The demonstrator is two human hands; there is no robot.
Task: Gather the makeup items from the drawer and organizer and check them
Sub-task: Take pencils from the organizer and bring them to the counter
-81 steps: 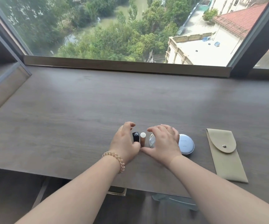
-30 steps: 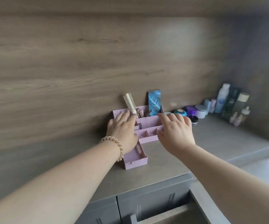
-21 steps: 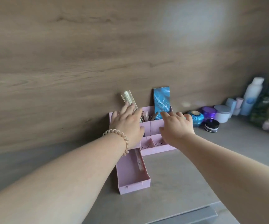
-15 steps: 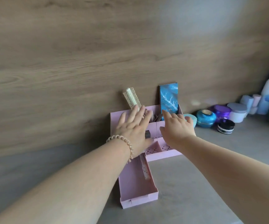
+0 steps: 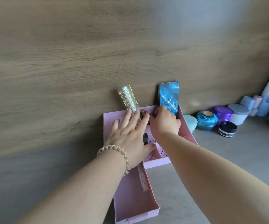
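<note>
head view: makeup sticks (image 5: 144, 112) upright in rear compartment of organizer (image 5: 188, 135), just ahead of both hands. right hand (image 5: 164, 122) nearer — fingers curled among them, grip unclear. left hand (image 5: 127, 135) flat on organizer, fingers straight. patterned tube (image 5: 143, 180) lies lengthwise in open drawer (image 5: 135, 206).

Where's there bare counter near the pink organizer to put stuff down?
Two bare patches of counter: the wide stretch left of the pink organizer and its open drawer, and the area right of the drawer, in front of the jars. Crowded: the organizer's back compartments, where left hand and right hand reach, and the jars by the wall.
</note>
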